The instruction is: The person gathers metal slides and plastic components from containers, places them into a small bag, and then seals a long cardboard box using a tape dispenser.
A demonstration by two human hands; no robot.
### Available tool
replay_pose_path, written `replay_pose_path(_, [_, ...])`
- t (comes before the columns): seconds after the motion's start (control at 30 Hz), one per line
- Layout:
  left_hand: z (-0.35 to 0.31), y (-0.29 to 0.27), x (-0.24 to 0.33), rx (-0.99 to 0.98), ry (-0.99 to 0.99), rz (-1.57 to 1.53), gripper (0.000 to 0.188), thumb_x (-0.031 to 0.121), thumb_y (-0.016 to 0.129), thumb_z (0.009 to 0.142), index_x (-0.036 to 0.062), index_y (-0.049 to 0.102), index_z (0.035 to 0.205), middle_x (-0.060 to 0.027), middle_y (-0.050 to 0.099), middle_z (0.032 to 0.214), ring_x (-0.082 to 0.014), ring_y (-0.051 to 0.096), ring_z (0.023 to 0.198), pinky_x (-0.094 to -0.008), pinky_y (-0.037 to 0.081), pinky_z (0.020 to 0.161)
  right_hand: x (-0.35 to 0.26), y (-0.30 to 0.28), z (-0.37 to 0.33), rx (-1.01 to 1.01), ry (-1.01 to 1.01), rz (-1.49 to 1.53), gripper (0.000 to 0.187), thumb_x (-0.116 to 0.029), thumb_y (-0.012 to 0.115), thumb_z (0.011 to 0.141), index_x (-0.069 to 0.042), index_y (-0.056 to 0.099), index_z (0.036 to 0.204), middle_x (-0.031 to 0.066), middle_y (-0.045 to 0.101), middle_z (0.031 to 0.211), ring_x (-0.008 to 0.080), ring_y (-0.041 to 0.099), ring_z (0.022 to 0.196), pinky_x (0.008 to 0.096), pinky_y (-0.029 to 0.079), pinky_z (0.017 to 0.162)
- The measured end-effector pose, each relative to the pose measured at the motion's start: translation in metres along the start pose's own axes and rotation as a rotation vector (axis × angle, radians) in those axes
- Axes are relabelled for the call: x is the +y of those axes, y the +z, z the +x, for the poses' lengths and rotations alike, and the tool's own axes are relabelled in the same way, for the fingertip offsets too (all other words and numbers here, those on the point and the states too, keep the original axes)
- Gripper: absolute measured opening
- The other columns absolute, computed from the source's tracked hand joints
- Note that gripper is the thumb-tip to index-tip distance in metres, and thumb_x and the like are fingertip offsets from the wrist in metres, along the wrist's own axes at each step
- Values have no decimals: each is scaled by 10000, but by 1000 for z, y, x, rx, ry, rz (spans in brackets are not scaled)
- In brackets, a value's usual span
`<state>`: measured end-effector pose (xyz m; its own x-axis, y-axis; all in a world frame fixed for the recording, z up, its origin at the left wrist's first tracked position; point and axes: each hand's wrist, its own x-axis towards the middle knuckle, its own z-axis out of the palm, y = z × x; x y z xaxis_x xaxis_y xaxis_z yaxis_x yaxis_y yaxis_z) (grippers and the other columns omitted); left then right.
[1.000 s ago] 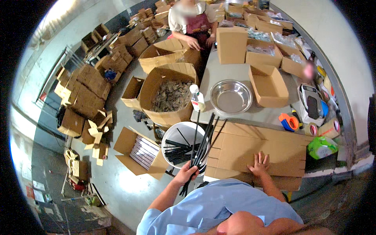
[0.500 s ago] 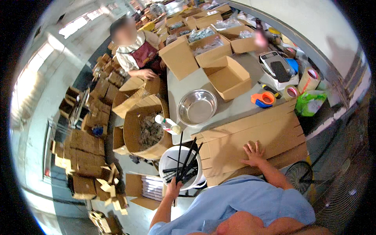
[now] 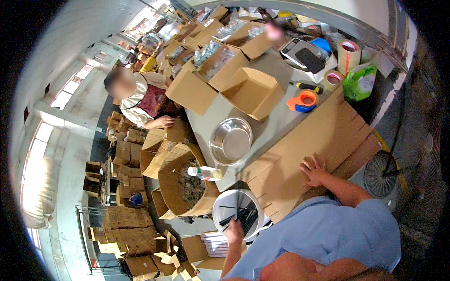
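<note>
My left hand [image 3: 235, 231] is closed around some thin black strips [image 3: 240, 199] that stand up from it, slightly blurred. It is at the near rim of a white bucket [image 3: 219, 204], in which several more black strips [image 3: 251, 218] lie loose. My right hand [image 3: 314, 172] rests with its fingers spread on a flattened cardboard sheet [image 3: 323, 133] with slotted edges. Beyond the bucket, a round steel bowl [image 3: 231, 142] sits on the grey table [image 3: 199, 124]. A clear bottle with a pale cap [image 3: 205, 173] lies to its left, over a carton's edge.
An open carton [image 3: 253, 93], an orange-and-blue tape dispenser [image 3: 302, 101], a cutter knife [image 3: 307, 87], tape rolls [image 3: 348, 54] and a scale [image 3: 304, 56] occupy the table. A co-worker [image 3: 147, 96] stands across at the left, beside a large open carton [image 3: 180, 182]. A fan [image 3: 382, 173] stands at right.
My view has turned, so the scene sits tilted and shifted. My left hand still grips strips at the bucket, and my right hand still lies on the cardboard.
</note>
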<state>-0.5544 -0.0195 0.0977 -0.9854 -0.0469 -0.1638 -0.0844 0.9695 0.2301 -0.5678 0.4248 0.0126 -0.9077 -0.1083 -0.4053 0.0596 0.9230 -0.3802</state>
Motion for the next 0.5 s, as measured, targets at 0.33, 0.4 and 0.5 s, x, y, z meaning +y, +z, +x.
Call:
replay_pose_path(0.33, [117, 69, 203, -172, 759, 118, 351, 304, 501, 866, 144, 428, 1169, -161, 502, 1091, -358, 568, 926, -449, 490, 732, -24, 0, 13, -227, 27, -61, 946, -716, 450, 736, -260, 15, 1442, -8, -122, 1499, 388, -214, 1324, 720, -65, 958])
replay_pose_path(0.4, [126, 68, 230, -233, 656, 214, 424, 362, 529, 849, 126, 429, 1188, -130, 474, 1133, -337, 539, 994, -447, 464, 801, -24, -7, 5, -221, 12, -108, 983, -759, 428, 711, -247, 18, 1444, -3, -128, 1498, 386, -220, 1323, 712, -64, 964])
replay_pose_path(0.5, [128, 94, 212, 91, 723, 231, 460, 408, 543, 831, 128, 484, 1191, -89, 458, 1185, -274, 453, 1110, -415, 383, 904, -23, 0, 9, -214, 6, -60, 985, -763, 447, 694, -253, 57, 1442, 25, -109, 1501, 412, -207, 1319, 735, -62, 936])
